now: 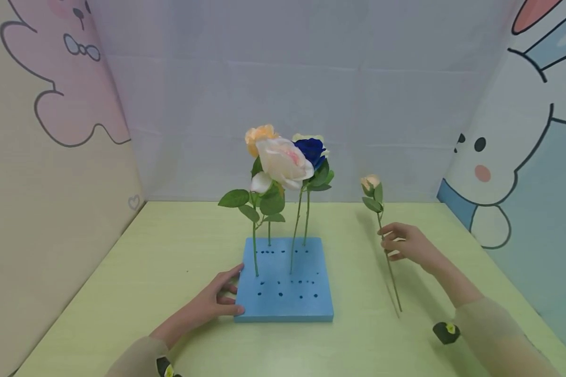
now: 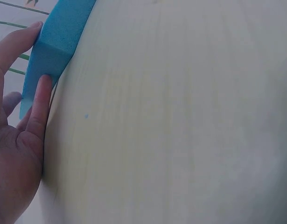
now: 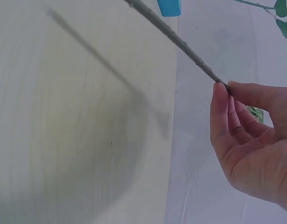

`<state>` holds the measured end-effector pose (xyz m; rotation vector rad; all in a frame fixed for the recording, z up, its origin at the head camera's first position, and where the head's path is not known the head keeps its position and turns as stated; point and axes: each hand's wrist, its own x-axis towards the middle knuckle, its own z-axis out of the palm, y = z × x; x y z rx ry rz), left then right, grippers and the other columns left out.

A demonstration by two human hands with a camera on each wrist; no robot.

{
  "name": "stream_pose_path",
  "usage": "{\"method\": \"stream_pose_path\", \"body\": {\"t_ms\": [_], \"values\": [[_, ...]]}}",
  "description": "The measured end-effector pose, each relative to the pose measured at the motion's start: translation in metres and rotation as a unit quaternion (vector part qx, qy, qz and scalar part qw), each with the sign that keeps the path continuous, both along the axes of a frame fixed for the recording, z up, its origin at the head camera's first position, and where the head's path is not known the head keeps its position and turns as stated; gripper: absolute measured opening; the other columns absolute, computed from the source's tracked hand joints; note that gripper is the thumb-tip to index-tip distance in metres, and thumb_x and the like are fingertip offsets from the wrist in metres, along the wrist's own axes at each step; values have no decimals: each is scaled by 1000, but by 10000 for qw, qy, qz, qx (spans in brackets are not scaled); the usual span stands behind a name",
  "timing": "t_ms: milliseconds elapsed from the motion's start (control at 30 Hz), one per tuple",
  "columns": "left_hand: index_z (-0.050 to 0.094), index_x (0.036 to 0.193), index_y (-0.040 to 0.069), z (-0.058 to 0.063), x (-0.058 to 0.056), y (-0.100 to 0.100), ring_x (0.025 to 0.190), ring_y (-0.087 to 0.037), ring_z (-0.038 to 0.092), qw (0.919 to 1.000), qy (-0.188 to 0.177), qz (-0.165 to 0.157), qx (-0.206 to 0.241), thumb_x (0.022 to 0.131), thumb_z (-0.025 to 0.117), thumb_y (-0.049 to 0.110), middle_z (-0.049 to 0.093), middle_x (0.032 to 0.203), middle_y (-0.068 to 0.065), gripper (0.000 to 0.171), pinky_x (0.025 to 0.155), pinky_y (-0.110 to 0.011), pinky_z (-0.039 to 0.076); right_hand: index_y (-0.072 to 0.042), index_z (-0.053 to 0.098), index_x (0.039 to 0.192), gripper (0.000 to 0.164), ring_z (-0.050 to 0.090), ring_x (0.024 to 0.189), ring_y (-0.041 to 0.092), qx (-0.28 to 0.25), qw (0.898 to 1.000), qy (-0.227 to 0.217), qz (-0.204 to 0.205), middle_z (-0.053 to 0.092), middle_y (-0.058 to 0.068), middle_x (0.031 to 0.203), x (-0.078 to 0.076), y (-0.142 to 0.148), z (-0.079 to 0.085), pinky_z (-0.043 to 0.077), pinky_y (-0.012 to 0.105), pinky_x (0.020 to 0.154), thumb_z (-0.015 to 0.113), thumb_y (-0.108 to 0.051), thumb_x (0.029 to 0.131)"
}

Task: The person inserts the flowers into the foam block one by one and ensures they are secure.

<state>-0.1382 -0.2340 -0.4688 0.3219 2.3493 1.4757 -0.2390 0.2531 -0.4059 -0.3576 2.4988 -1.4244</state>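
A blue foam block (image 1: 285, 307) with rows of small holes stands on the table. Upright in it are a large white-pink flower (image 1: 285, 163), a dark blue rose (image 1: 313, 150), a peach-orange flower (image 1: 258, 138) and a pale flower mostly hidden behind the blue one. With spread fingers, my left hand (image 1: 212, 299) touches the block's left side; the left wrist view shows fingertips against its edge. To the right of the block, my right hand (image 1: 411, 245) pinches the stem (image 3: 180, 44) of a small peach rose (image 1: 370, 183) between thumb and fingers, bloom up, stem slightly tilted.
The pale yellow tabletop (image 1: 188, 241) extends around the block. A light curtain (image 1: 207, 104) hangs behind its far edge. Side panels with cartoon drawings, including a rabbit (image 1: 495, 157) on the right, flank the table.
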Motion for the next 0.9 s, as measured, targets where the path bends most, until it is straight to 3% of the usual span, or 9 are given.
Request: {"method": "stream_pose_path", "body": {"t_ms": [400,633,900], "values": [[16,160,23,-1,-1,-1,117,-26,51,10000,-13,8,-47,84,79,28,28,154,-19,99,91,-25,53,6,53,127,37,68,87,9,-564,9957,733,-45,59,27,110,11,-28,10,62,34,71,63,-11,96],[16,160,22,-1,0,-1,117,-26,51,10000,-8,-30,-75,85,79,28,28,154,-19,98,91,-23,53,5,55,124,32,68,83,7,-642,9910,1172,-6,60,28,106,15,-42,11,62,32,68,62,-6,95],[16,160,22,0,1,-2,118,-26,51,10000,-4,-61,-34,85,78,27,27,154,-19,98,90,-22,53,3,59,118,27,66,80,6,-830,9813,1729,-172,64,25,101,19,-61,14,61,30,65,65,-5,94]]}}
